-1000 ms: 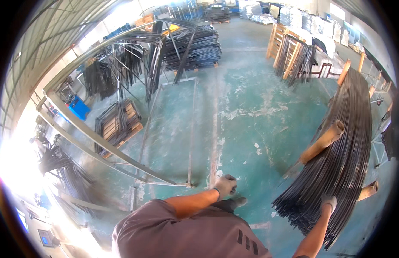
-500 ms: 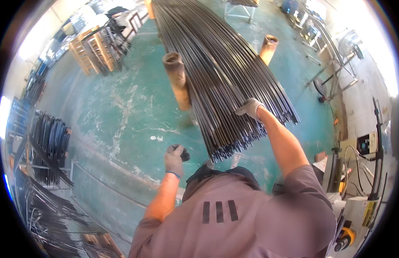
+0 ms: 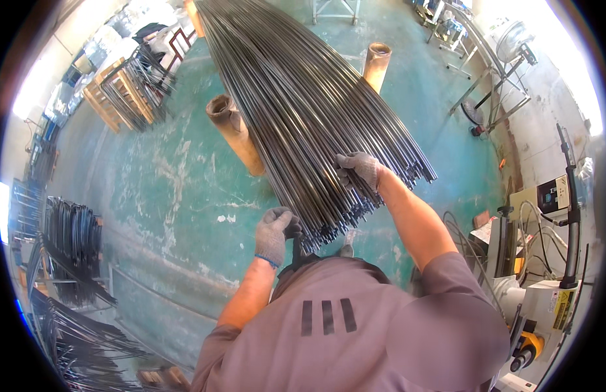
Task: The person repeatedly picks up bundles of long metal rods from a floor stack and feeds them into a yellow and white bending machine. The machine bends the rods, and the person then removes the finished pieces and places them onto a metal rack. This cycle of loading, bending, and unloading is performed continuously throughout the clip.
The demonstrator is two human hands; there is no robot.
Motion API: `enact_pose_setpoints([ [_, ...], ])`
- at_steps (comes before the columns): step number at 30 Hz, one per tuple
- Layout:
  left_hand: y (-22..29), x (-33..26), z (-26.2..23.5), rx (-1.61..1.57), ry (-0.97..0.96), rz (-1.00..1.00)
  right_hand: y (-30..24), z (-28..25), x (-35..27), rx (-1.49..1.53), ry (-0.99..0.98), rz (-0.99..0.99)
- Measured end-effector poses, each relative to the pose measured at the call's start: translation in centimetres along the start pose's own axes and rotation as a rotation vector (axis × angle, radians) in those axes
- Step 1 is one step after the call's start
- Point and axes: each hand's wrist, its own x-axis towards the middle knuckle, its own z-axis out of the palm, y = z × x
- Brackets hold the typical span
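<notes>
A broad bundle of long dark metal rods (image 3: pixel 296 111) runs away from me, its uneven cut ends closest to my body. My right hand (image 3: pixel 360 170), in a grey work glove, lies over the rods a little short of their ends. Its fingers curl down around a few of them; how many is hidden under the glove. My left hand (image 3: pixel 275 234), gloved the same way, hovers by the left corner of the rod ends. Its fingers are bent in toward the palm, and nothing shows in them.
Brown cardboard-like tubes stand at the left (image 3: pixel 234 130) and right (image 3: pixel 376 65) of the bundle. Dark strips hang on a rack (image 3: pixel 74 235) at far left. A pedestal fan (image 3: pixel 508 49) and a machine with cables (image 3: pixel 544 202) are on the right, over a worn green floor (image 3: pixel 179 170).
My right hand has moved left across the rods and its fingers have curled in. My left hand has come nearer the rod ends. The whole view has shifted slightly.
</notes>
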Motion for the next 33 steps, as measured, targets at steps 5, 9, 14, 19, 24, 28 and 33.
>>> enact_pose_setpoints([
  [5, 1.3, 2.0, 2.6, 0.086, -0.046, 0.018, -2.1, 2.4, -3.9, -0.661, 0.254, 0.054],
  [9, 2.5, 5.7, 5.8, 0.045, -0.157, -0.025, 1.9, 3.7, -12.6, -0.878, 0.464, 0.171],
  [14, 3.1, 12.8, 8.8, -0.126, -0.305, -0.196, 11.6, 6.1, -28.8, -0.865, 0.628, 0.430],
  [19, 4.1, 17.0, 9.3, -0.318, -0.344, -0.324, 27.3, 9.0, -45.9, -1.085, 0.769, 0.662],
  [24, 1.4, 13.0, 10.8, -0.179, -0.402, -0.301, 26.2, 13.1, -39.5, -0.968, 1.198, 0.700],
  [28, 2.0, 8.9, 11.4, -0.100, -0.381, -0.308, 34.5, 12.4, -39.0, -1.000, 1.609, 0.359],
  [33, 2.4, 3.0, 14.6, -0.124, -0.622, -0.314, 43.4, 11.3, -45.0, -0.866, 1.692, 0.356],
])
